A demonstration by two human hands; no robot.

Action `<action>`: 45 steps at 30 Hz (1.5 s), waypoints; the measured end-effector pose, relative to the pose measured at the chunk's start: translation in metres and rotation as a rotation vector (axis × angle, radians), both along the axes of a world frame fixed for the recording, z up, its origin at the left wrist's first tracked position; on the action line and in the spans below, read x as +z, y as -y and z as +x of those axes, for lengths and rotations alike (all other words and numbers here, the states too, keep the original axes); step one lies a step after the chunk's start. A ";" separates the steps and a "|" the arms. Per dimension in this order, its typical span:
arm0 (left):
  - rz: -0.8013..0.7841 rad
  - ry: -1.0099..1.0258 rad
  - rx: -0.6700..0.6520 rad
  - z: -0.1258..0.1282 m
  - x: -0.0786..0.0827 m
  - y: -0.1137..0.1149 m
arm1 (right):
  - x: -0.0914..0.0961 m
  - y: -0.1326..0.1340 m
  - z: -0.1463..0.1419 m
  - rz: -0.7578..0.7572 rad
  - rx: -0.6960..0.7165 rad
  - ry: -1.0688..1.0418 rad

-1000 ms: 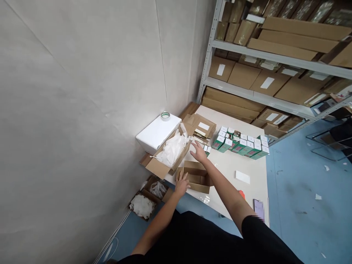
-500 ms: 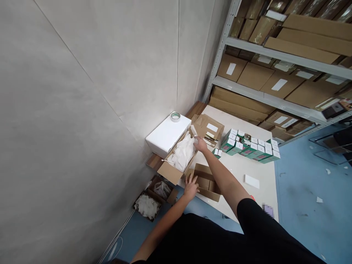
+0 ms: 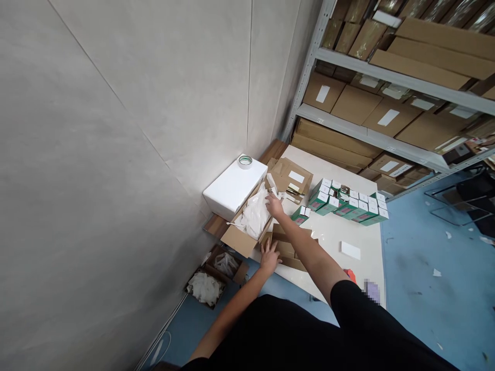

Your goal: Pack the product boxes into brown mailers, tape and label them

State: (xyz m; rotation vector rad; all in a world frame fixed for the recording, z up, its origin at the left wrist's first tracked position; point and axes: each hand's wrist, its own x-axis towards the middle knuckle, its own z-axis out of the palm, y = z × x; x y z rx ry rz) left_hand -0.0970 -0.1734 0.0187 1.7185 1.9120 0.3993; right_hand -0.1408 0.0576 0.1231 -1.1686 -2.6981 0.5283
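My right hand (image 3: 275, 206) reaches into an open cardboard box (image 3: 236, 238) filled with white packing material (image 3: 253, 216); its fingers close on a piece of that white stuff at the box's far end. My left hand (image 3: 269, 254) lies flat, fingers spread, on the near edge of a small open brown carton (image 3: 288, 249) on the white table (image 3: 336, 237). My right forearm crosses over that carton.
Several green-and-white small boxes (image 3: 348, 202) stand grouped on the table. A white foam box (image 3: 230, 187) with a tape roll (image 3: 245, 162) sits by the wall. Flat cardboard (image 3: 292, 175) lies behind. Metal shelving (image 3: 386, 98) holds brown cartons. A floor box (image 3: 211, 281) holds white bags.
My right hand has moved left from above the table into the packing box and closed on white material. My left hand stayed on the small carton. The view shifted slightly.
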 end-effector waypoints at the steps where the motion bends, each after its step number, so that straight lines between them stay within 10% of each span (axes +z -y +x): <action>1: 0.003 -0.004 0.001 0.000 0.000 0.001 | 0.003 -0.001 0.001 0.014 -0.008 -0.025; 21: 0.008 -0.082 0.020 0.020 0.011 -0.006 | 0.033 -0.009 0.065 0.089 -0.187 -0.285; 30: 0.033 -0.128 0.006 0.042 0.022 -0.024 | 0.038 -0.016 0.190 0.122 -0.296 -0.368; 39: 0.079 -0.179 -0.110 0.097 0.028 -0.054 | -0.015 0.047 0.337 0.310 -0.384 -0.621; 45: 0.059 -0.199 -0.163 0.130 0.024 -0.067 | -0.041 0.092 0.387 0.250 -0.432 -0.481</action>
